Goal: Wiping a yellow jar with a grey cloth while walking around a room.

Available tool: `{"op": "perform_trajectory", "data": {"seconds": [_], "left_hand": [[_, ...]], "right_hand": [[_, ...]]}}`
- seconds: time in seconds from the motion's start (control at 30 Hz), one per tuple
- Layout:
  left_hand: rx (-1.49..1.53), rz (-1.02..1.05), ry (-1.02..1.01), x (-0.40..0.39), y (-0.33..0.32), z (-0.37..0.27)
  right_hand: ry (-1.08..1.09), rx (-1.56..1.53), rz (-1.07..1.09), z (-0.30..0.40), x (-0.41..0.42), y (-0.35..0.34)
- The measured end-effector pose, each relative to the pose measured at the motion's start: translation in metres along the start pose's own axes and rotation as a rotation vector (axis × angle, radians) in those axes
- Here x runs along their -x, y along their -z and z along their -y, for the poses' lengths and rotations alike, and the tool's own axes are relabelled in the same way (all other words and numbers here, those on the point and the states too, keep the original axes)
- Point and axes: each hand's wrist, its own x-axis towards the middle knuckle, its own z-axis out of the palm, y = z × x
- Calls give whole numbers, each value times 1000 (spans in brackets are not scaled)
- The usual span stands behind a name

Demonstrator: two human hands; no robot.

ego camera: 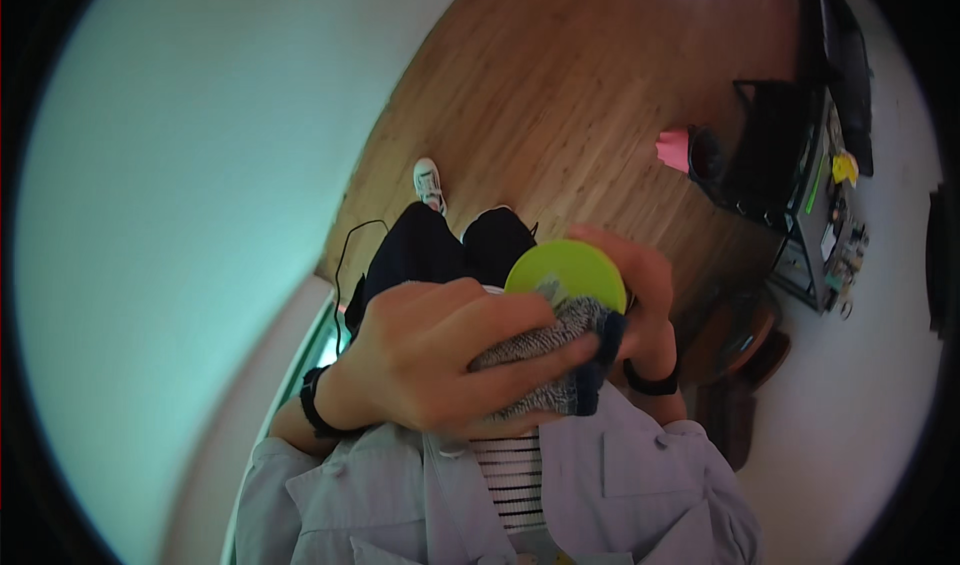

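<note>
My right hand grips a round lime-green lid or container by its far edge, in front of my chest. A pale patch shows on its flat face. Bunched in my left hand is a grey terry cloth with a dark blue border. The fingers lie over the cloth, which rests against the near part of the green face. My left hand looks slightly blurred. A bit of white rim peeks out beside the green piece; most of what lies beneath it is hidden.
Below my hands are my dark trousers and a white shoe on the wood floor. A pale wall rises at left, near a black cable. At right stand a cluttered dark desk, a pink-lined bin and a brown round-topped seat.
</note>
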Motion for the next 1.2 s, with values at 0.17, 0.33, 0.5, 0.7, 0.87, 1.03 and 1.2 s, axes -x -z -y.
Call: {"op": "perform_trajectory", "data": {"seconds": [0.17,0.33,0.5,0.7,0.87,1.03,1.2], "left_hand": [[-40,32,14,-35,20,34],[-99,103,-122,-51,34,53],[104,289,-264,-76,35,60],[30,243,-268,-140,11,70],[-62,263,-208,-187,-5,98],[55,262,-198,-241,-34,111],[92,260,-354,-314,-78,106]], "right_hand": [[78,53,-60,6,-12,-14],[16,82,-409,19,-17,-23],[-106,-1,-590,14,-16,-13],[-16,170,-408,-4,-36,21],[-68,88,-512,-33,-63,74],[-140,-2,-495,-68,-80,149],[-45,3,-219,-99,-90,218]]}}
